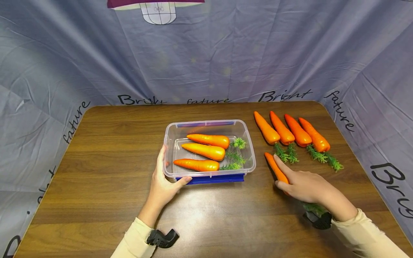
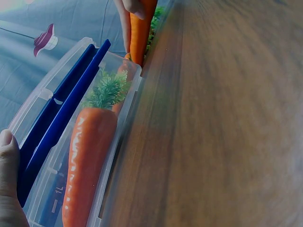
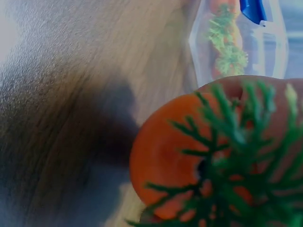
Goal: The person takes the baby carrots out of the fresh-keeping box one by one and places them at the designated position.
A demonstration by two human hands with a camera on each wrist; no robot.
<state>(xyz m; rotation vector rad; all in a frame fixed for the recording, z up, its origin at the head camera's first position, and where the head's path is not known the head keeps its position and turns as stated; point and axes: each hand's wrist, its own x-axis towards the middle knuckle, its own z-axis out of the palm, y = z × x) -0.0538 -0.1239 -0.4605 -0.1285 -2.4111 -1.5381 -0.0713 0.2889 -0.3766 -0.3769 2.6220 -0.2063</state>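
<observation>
A clear plastic container (image 1: 250, 157) with a blue latch (image 1: 213, 178) on its front side stands mid-table. Three orange carrots lie in it side by side, among them the front carrot (image 1: 196, 165), their green tops toward the right. My left hand (image 1: 162, 186) holds the container's front left corner, thumb over the front rim and fingers along the left wall. To the right of the container, my right hand (image 1: 304, 186) grips another carrot (image 1: 276, 168) by its thick part, tip pointing away. In the right wrist view this carrot's round end (image 3: 165, 156) and leafy top (image 3: 236, 165) fill the foreground.
Several more carrots, such as the leftmost carrot (image 1: 266, 129), lie in a row at the back right, leaves toward me. The brown wooden table (image 1: 113, 161) is bounded by grey printed cloth (image 1: 206, 64) at the back and sides.
</observation>
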